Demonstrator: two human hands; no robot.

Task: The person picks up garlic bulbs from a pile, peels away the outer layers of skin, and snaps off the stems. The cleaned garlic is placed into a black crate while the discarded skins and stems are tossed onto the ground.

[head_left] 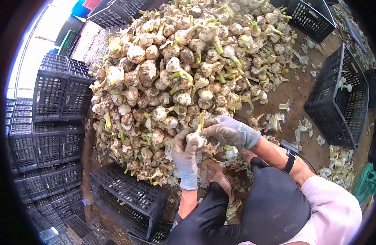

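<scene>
My left hand [184, 154], in a soiled grey work glove, is closed around a garlic bulb [197, 139] in front of my knees. The bulb looks whiter than most around it, and its short yellowish stem points up. My right hand [229, 131], gloved the same way, pinches at the bulb's upper side beside the stem; its fingertips partly hide what they grip. Just beyond both hands rises a big heap of garlic bulbs [151, 87], mud-stained, with trimmed greenish stems.
Black plastic crates [59, 139] are stacked at the left. One crate [130, 200] lies near my left leg; another crate [339, 98], at the right, has a few bulbs inside. Peeled skins [339, 165] litter the soil. A green bundle [366, 183] lies at far right.
</scene>
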